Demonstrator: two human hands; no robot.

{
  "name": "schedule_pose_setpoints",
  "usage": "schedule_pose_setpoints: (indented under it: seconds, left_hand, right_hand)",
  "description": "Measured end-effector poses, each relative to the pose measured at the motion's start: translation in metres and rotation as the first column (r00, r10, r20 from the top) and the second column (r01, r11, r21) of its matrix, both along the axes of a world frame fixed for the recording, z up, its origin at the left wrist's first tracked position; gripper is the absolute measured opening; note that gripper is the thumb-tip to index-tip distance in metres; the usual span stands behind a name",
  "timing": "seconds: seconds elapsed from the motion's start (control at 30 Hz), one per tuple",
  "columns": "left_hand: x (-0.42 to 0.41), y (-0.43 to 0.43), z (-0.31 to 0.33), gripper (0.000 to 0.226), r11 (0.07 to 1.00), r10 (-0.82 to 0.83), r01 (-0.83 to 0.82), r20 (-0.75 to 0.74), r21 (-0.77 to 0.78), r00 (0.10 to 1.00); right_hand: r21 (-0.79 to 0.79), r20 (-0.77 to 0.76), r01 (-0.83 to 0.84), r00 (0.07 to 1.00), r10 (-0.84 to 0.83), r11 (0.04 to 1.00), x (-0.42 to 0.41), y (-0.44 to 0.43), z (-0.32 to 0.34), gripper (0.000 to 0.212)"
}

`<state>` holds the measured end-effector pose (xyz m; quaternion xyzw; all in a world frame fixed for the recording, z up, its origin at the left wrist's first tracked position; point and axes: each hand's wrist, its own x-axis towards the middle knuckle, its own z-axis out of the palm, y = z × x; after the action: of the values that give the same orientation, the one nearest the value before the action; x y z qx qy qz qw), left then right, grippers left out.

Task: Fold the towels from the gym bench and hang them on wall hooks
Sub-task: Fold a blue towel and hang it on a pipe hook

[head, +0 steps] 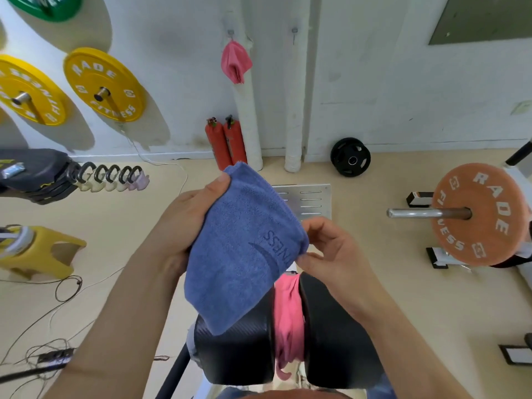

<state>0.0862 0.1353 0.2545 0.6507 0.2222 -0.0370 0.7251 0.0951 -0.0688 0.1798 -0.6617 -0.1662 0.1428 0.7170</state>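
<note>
1. One blue towel (244, 249), soft, light and floppy, hangs above the counter (331, 341).
2. Left hand (187, 217) grips its upper edge; right hand (331, 249) pinches a side corner. Edges look the surest hold.
3. Pink towel (288, 318) lies on the counter; a bare hook (294, 31) is on the wall.

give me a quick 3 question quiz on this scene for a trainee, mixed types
1. Which hands hold the blue towel?
2. What hangs on the left wall hook? A) a pink towel B) a blue towel C) nothing
3. True or false: a second pink towel lies in the gap between the gym bench pads.
Key: 1 both, left hand and right hand; 2 A; 3 true.
</note>
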Motion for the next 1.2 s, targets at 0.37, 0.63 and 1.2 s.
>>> schedule_pose_setpoints:
  seconds: [0.37, 0.63, 1.2]
  left_hand:
    - [-0.035, 0.028, 0.018, 0.034, 0.803, -0.551, 0.454, 0.194, 0.386, 0.811]
    - [-0.089, 0.082, 0.018, 0.039, 0.265, -0.728, 0.136, 0.106, 0.955, 0.677]
    - [-0.170, 0.243, 0.010, 0.032, 0.514, -0.565, -0.015, 0.352, 0.857, 0.747]
  right_hand:
    - [0.005, -0.586, -0.230, 0.788, 0.189, 0.973, 0.005, 0.002, 0.000, 0.033]
    - [0.067, -0.486, -0.386, 0.793, 0.368, 0.920, -0.048, 0.038, -0.002, 0.068]
    - [-0.668, 0.360, 0.336, 0.927, -0.107, 0.663, -0.164, 0.197, 0.038, 0.027]
